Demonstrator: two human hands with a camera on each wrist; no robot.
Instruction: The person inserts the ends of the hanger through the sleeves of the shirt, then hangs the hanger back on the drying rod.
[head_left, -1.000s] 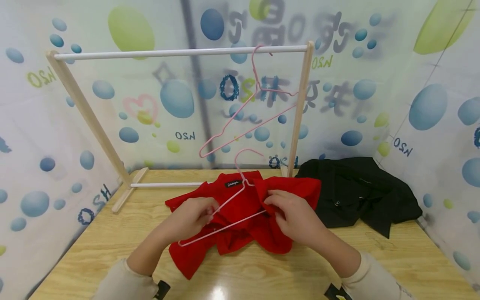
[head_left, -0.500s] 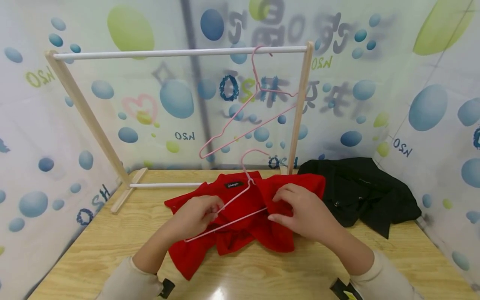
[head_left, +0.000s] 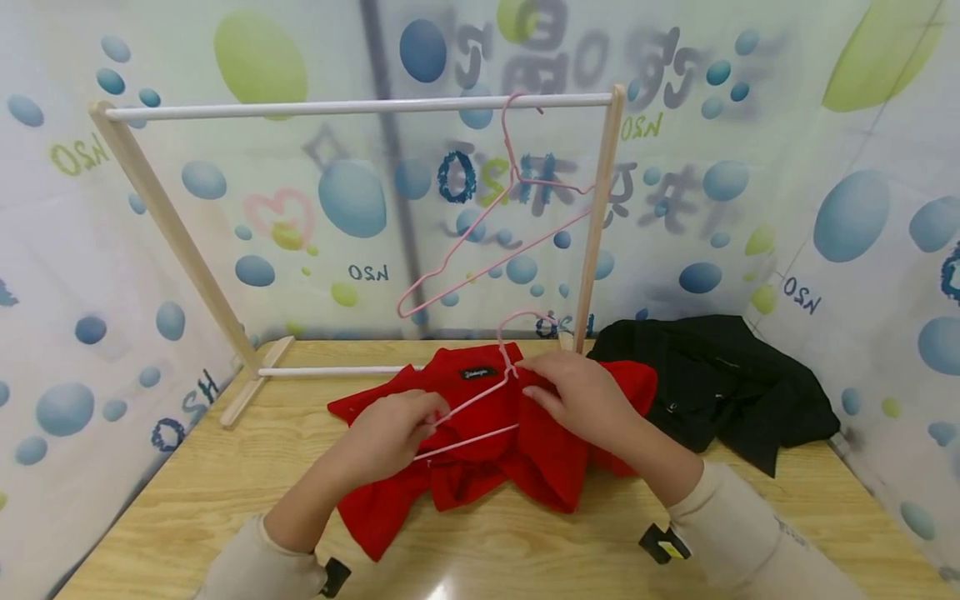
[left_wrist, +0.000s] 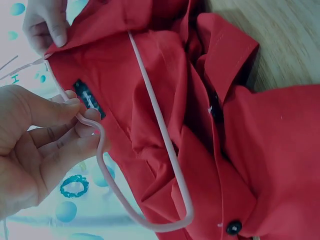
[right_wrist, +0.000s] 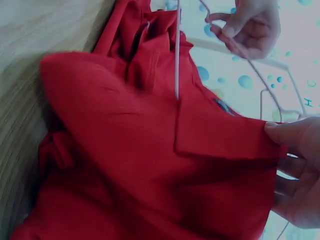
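Observation:
A red collared shirt [head_left: 468, 471] with a black neck label [head_left: 477, 373] and black buttons [left_wrist: 234, 227] lies spread on the table. My left hand [head_left: 397, 433] pinches one shoulder of a pink hanger [left_wrist: 159, 117] between thumb and fingers. That end of the hanger lies over the shirt's front, while red cloth covers its other end. With thumb and fingers, my right hand [right_wrist: 300, 170] pinches the edge of the shirt's front, close beside the hanger's neck. The hook [head_left: 517, 316] points up and to the right.
Behind the shirt stands a clothes rack with a white top bar [head_left: 360, 107] and wooden posts [head_left: 176, 229]. Another pink hanger [head_left: 455, 250] hangs near its right post. A black garment [head_left: 720, 383] lies crumpled at the right on the wooden table [head_left: 262, 467].
The pink hanger has shifted to the right, further under the red cloth. My right hand has moved left with the shirt's edge, up to the hanger's neck. My left hand keeps its pinch.

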